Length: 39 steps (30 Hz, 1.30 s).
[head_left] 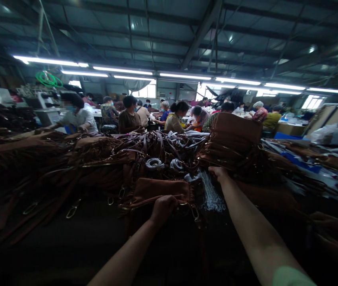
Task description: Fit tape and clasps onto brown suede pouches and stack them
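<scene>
A brown bag (157,188) with fringe and a gold clasp lies in front of me. My left hand (163,209) is closed on its near edge. Farther right, my right hand (218,174) reaches to the foot of a tall stack of brown fringed bags (234,133), beside a bundle of thin clear plastic strands (212,194). Its fingers look drawn together, but the dim light hides whether anything is between them.
Brown straps (154,145) are heaped behind the bag, near a white ring-shaped roll (154,163). More fringed bags (23,149) cover the left side. Plastic-wrapped items lie at the right. Another person's hands (329,224) are at the right edge; several people sit beyond.
</scene>
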Tool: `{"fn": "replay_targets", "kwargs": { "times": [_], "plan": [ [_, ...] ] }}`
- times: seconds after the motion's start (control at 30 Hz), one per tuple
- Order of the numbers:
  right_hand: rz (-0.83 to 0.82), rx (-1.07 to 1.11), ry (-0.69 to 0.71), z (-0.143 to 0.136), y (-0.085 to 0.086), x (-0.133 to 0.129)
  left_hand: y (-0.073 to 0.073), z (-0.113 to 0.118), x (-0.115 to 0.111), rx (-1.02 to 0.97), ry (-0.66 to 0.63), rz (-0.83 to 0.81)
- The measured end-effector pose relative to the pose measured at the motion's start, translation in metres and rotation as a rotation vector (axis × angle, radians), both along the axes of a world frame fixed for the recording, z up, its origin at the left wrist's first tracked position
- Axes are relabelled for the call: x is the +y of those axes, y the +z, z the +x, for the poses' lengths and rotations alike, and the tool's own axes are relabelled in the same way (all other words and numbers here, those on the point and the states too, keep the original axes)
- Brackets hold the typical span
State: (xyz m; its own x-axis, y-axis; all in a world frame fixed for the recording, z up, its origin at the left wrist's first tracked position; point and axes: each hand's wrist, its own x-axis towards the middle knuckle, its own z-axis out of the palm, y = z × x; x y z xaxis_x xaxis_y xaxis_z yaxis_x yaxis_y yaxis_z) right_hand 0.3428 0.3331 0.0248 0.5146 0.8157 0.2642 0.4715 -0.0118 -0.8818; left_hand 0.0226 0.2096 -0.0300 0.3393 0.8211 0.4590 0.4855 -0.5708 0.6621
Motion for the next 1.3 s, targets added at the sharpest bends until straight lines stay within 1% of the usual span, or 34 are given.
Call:
{"fn": "replay_targets", "kwargs": {
  "times": [0.13, 0.27, 0.37, 0.47, 0.53, 0.57, 0.6, 0.67, 0.77, 0.83, 0.9, 0.97, 1.03, 1.07, 1.13, 1.17, 1.2, 1.23, 1.3],
  "plan": [
    [-0.04, 0.13, 0.112, 0.0, 0.008, -0.023, -0.002, -0.001, 0.001, 0.004, 0.016, 0.009],
    [0.063, 0.221, 0.175, -0.013, 0.027, -0.047, -0.001, -0.001, 0.0, -0.031, -0.024, -0.021],
    [0.146, 0.278, 0.26, -0.032, 0.046, -0.066, 0.001, -0.001, -0.002, -0.051, -0.037, -0.046],
    [0.185, 0.303, 0.356, -0.058, 0.064, -0.088, 0.003, -0.001, -0.002, -0.026, -0.024, -0.021],
    [0.229, 0.314, 0.447, -0.075, 0.071, -0.102, 0.004, -0.001, -0.002, 0.007, -0.023, 0.011],
    [0.252, 0.294, 0.495, -0.084, 0.071, -0.109, 0.004, -0.001, -0.002, 0.023, -0.027, 0.027],
    [0.267, 0.241, 0.542, -0.092, 0.069, -0.116, 0.004, -0.002, -0.003, 0.034, -0.032, 0.045],
    [0.255, 0.053, 0.629, -0.108, 0.059, -0.13, 0.004, -0.002, -0.005, 0.045, -0.024, 0.081],
    [0.133, -0.222, 0.767, -0.127, 0.033, -0.149, 0.004, -0.002, -0.008, 0.076, -0.006, 0.149],
    [0.073, -0.311, 0.861, -0.136, 0.017, -0.159, 0.003, -0.002, -0.01, 0.105, -0.042, 0.184],
    [0.07, -0.358, 0.934, -0.142, 0.007, -0.165, 0.002, -0.002, -0.01, 0.123, -0.103, 0.206],
    [0.09, -0.379, 0.981, -0.144, 0.003, -0.17, 0.001, -0.001, -0.009, 0.142, -0.148, 0.232],
    [0.089, -0.381, 1.008, -0.141, 0.002, -0.173, -0.002, 0.0, -0.007, 0.197, -0.161, 0.266],
    [0.062, -0.38, 1.023, -0.137, 0.003, -0.174, -0.004, 0.0, -0.006, 0.242, -0.148, 0.285],
    [-0.044, -0.357, 1.067, -0.126, 0.006, -0.172, -0.009, 0.002, -0.005, 0.342, -0.1, 0.319],
    [-0.098, -0.329, 1.074, -0.12, 0.009, -0.169, -0.011, 0.002, -0.005, 0.381, -0.076, 0.333],
    [-0.132, -0.295, 1.046, -0.115, 0.011, -0.164, -0.013, 0.003, -0.005, 0.411, -0.061, 0.348],
    [-0.143, -0.27, 0.974, -0.113, 0.013, -0.157, -0.015, 0.004, -0.005, 0.433, -0.054, 0.363],
    [-0.143, -0.281, 0.754, -0.115, 0.015, -0.14, -0.017, 0.004, -0.005, 0.46, -0.046, 0.385]
  ]
}}
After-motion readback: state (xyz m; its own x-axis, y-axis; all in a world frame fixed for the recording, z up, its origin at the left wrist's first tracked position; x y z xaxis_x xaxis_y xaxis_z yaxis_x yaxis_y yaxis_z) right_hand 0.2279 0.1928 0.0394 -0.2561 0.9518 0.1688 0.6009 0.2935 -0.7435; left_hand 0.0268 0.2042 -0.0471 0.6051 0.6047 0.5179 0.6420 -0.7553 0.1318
